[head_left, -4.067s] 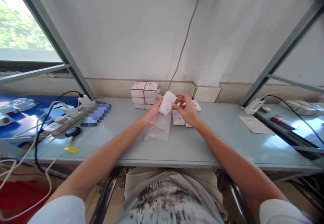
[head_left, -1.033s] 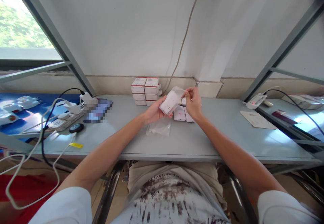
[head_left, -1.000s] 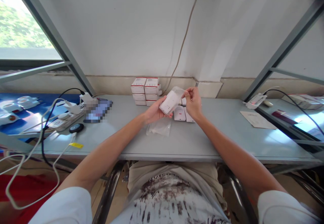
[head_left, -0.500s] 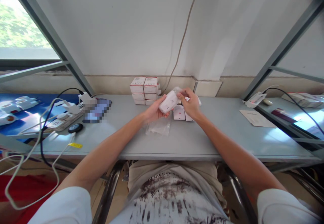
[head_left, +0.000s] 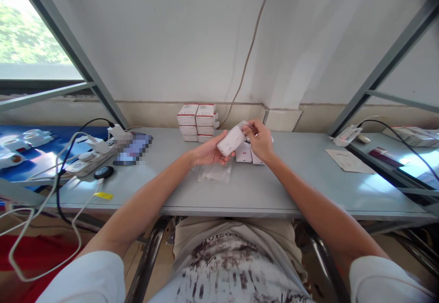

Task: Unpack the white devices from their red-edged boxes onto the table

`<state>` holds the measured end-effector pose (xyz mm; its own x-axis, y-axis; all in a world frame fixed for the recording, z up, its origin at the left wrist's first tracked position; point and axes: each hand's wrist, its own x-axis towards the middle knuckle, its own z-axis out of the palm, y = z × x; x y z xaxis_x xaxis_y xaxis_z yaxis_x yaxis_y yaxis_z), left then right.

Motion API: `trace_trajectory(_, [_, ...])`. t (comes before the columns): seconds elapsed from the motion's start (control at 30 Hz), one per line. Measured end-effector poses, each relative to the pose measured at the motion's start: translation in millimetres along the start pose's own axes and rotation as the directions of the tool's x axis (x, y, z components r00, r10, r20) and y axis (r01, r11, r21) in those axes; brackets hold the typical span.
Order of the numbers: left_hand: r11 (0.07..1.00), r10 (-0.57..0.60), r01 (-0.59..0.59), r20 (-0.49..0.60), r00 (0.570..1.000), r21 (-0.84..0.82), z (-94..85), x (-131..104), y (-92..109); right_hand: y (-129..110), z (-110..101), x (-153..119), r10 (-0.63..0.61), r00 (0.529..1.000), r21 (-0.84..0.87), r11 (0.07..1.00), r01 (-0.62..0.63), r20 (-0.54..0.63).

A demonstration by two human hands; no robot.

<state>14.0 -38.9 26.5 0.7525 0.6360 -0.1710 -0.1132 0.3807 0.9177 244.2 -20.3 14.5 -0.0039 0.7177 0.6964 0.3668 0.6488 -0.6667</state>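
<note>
A white rounded box-shaped device [head_left: 229, 143] is held tilted above the table. My left hand [head_left: 207, 153] supports it from below and the left, fingers curled round its lower side. At its far end shows some translucent plastic, which looks like a thin bag [head_left: 243, 124]. My right hand [head_left: 262, 143] pinches there with thumb and fingers, partly hiding that end. Under the hands, a clear plastic bag [head_left: 216, 174] lies flat on the table. Just beyond it, partly behind my right hand, stand similar white devices [head_left: 243, 153] with a small red mark.
White cartons with red edges [head_left: 196, 115] are stacked against the wall. On the left lie a phone [head_left: 133, 149], a power strip [head_left: 89, 161], a round black puck [head_left: 103, 172] and loose cables. A paper sheet [head_left: 349, 161] and a white adapter [head_left: 347, 135] lie right.
The device is turned slightly in my hands and has shifted a little to the right. My right fingers remain at its far end. The things on the table have not moved.
</note>
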Motion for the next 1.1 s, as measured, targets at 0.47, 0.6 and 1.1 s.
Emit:
trace_trajectory(0.47, [0.991,0.121,-0.114,-0.121,0.985,0.064,3.4,-2.9,5.9,7.6,-11.8,16.1,0.043,0.994,0.154,0.988,-0.028,-0.098])
trace_trajectory(0.6, [0.979,0.188,-0.171,-0.169,0.967,0.11,7.5,-0.1,2.7,6.7,-16.2,17.9,0.042,0.988,0.136,0.991,-0.022,-0.146])
trace_trajectory(1.1, [0.909,0.36,-0.295,-0.201,0.911,0.295,11.2,5.1,-6.4,5.5,-15.2,15.4,0.048,0.976,0.077,0.996,-0.032,-0.214])
